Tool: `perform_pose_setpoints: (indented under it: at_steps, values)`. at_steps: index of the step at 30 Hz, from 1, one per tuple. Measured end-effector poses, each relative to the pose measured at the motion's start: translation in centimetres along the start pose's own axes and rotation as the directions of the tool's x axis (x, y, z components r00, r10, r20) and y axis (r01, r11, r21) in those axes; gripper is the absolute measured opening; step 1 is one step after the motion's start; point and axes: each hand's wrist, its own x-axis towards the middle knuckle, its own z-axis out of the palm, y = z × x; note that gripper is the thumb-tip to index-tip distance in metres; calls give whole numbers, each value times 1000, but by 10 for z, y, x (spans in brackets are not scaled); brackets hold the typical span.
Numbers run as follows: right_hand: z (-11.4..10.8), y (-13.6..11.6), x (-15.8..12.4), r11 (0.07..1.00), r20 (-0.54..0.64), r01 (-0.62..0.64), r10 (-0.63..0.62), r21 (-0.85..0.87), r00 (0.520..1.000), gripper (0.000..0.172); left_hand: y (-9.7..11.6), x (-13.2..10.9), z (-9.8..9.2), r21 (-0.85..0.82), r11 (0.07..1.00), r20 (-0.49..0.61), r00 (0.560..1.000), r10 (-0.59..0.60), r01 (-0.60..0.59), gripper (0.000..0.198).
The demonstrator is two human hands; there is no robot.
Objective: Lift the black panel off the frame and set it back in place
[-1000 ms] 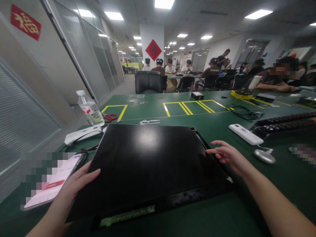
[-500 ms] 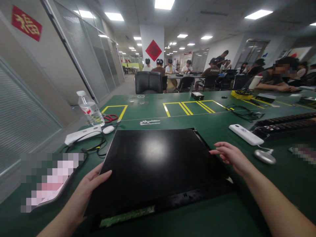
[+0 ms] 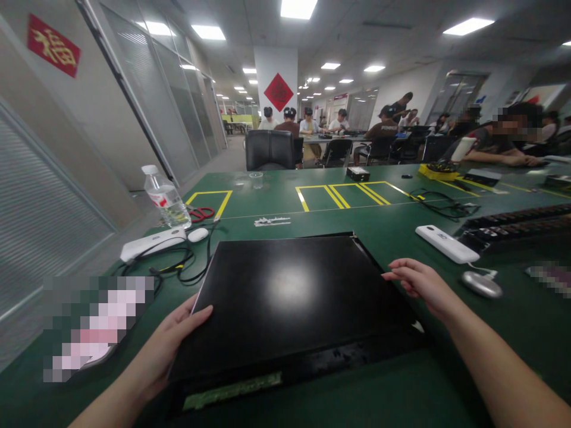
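Left fingers (image 3: 195, 321) grip the black panel (image 3: 254, 321), farther right than before, while right fingers (image 3: 408, 265) curl loosely beside its edge

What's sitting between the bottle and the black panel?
In the head view, what looks like a white mouse and a stretch of black cable lie between the bottle and the panel.

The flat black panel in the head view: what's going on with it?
A person holds the flat black panel at its left edge with the left hand, thumb on top. The right hand is by the right side; whether its fingertips touch anything is unclear. The panel covers most of a dark frame, whose front and right edges show, on a green table.
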Motion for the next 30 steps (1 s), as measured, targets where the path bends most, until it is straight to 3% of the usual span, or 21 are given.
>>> perform_pose_setpoints:
  at_steps: [7, 12, 14, 19, 30]
  values:
    - [1, -6, -5, 999, -4, 10, -11, -52, 1000, 32, 2, -3, 2, 28, 999, 5, 1000, -21, 21, 76]
    - [2, -6, -6, 993, -12, 38, -40, -115, 999, 28, 4, 2, 5, 43, 999, -205, 978, -24, 33, 58]
    - [3, -5, -6, 987, -4, 57, -58, -148, 998, 26, 7, 1, 9, 34, 999, -241, 970, -31, 40, 53]
    - [4, -3, -6, 971, -2, 107, -110, -212, 994, 22, 10, -3, 14, 33, 999, -201, 979, 21, -15, 49]
    - [4, -3, -7, 914, 1, 112, -121, -390, 993, 22, 3, 2, 5, 35, 999, -149, 988, 30, -25, 46]
